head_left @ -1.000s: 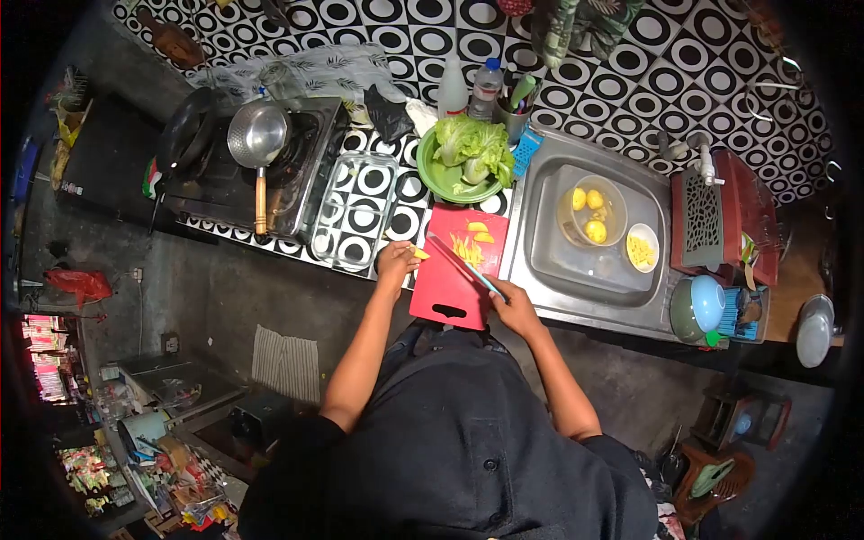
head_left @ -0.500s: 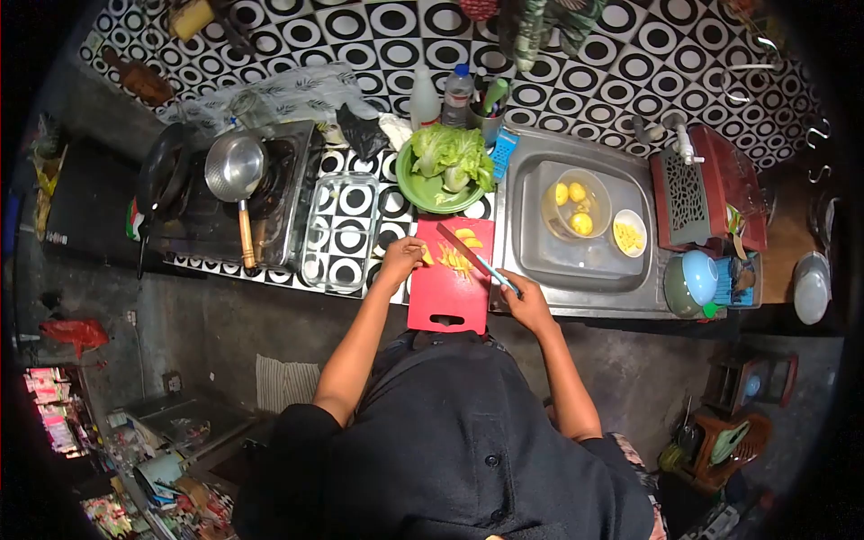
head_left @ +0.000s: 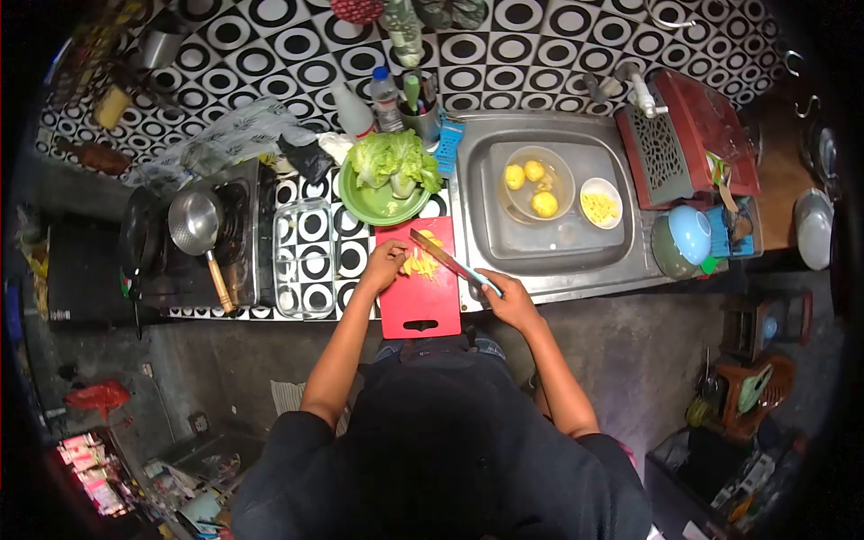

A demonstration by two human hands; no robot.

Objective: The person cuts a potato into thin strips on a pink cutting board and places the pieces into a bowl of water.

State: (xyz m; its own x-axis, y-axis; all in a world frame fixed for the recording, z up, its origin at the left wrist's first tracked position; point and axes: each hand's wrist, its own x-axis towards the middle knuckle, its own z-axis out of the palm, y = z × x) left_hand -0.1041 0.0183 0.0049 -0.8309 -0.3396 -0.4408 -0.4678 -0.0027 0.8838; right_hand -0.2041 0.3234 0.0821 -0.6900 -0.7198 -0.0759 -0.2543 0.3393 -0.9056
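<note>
My right hand (head_left: 512,301) grips a kitchen knife (head_left: 459,267) by its light blue handle, the blade slanting up and left over the red cutting board (head_left: 420,306). Under and beside the blade lie cut yellow vegetable strips (head_left: 419,265), with a few slices (head_left: 432,238) behind them. At the board's left edge my left hand (head_left: 386,264) is closed, fingertips pinched at a yellow vegetable piece by the strips; the fingers partly hide it. A green bowl (head_left: 364,211) of leafy lettuce (head_left: 389,164) stands just behind the board.
In the sink (head_left: 576,256) are a bowl (head_left: 565,209) with several yellow peeled vegetables and a small white bowl (head_left: 601,203) of cut yellow pieces. Left of the board sit a glass dish (head_left: 304,301) and a stove (head_left: 243,270) bearing a saucepan (head_left: 195,221). Bottles (head_left: 385,101) stand behind.
The view has shifted, so the counter appears further left. My left hand has come in from beside the pile to the strips, and the knife now lies across them.
</note>
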